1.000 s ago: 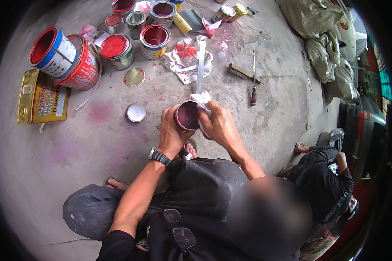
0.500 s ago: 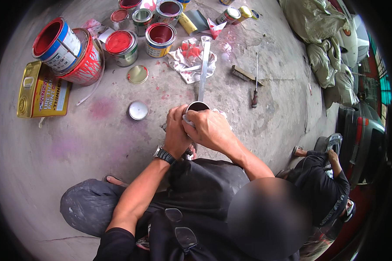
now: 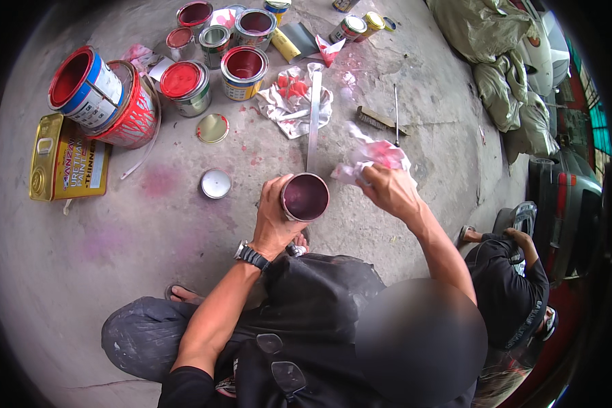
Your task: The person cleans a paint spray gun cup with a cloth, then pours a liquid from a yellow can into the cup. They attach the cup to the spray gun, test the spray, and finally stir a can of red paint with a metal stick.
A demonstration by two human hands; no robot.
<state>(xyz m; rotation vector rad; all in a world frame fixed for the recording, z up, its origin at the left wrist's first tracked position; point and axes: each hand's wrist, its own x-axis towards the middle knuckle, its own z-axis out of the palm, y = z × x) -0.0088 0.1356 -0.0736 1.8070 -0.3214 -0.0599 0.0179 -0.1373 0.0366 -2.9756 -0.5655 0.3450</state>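
My left hand (image 3: 275, 216) is wrapped round the side of a small cylindrical cup (image 3: 306, 196), whose open mouth faces up and shows a dark maroon stain inside. Away to the right, my right hand (image 3: 389, 189) grips a white rag (image 3: 372, 158) with red and pink stains; the cloth hangs loose and is slightly blurred. Beyond the cup a flat metal strip (image 3: 314, 122) like a ruler lies on the concrete, its far end over a second red-stained white rag (image 3: 285, 112). A brush (image 3: 377, 120) and a screwdriver (image 3: 396, 109) lie beyond my right hand, the screwdriver's handle hidden.
Several paint cans, among them an open red one (image 3: 243, 68), stand far left. A yellow thinner tin (image 3: 68, 160) sits beside a red-splashed bucket (image 3: 134, 112). Two round lids (image 3: 215, 183) lie left of the cup. At right are a seated person (image 3: 506, 285) and covered vehicles.
My right hand has come away from the cup to the right, carrying the rag with it. My left hand still holds the cup, whose mouth now shows fully.
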